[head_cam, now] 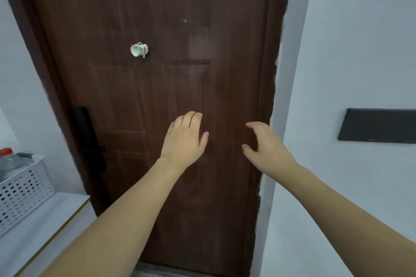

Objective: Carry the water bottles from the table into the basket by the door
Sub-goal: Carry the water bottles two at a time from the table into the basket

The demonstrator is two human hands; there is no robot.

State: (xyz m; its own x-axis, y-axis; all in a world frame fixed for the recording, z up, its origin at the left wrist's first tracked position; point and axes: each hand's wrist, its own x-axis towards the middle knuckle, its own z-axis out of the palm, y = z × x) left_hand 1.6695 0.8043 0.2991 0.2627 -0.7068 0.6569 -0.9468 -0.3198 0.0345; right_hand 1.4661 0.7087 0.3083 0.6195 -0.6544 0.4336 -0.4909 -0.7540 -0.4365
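Right, both hands empty: left hand (184,137) flat, fingers together; right hand (265,148) loosely spread, in front of door (157,85). Bottle (9,159) w/ red cap lies in basket (22,189), far left.

Soft even light, slight blur, wide-angle edge distortion

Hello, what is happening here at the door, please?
A person stands facing a closed dark brown wooden door with both arms stretched out. The left hand and the right hand are open and hold nothing. At the far left, a white perforated plastic basket sits on a white shelf and already holds a clear water bottle with a red cap.
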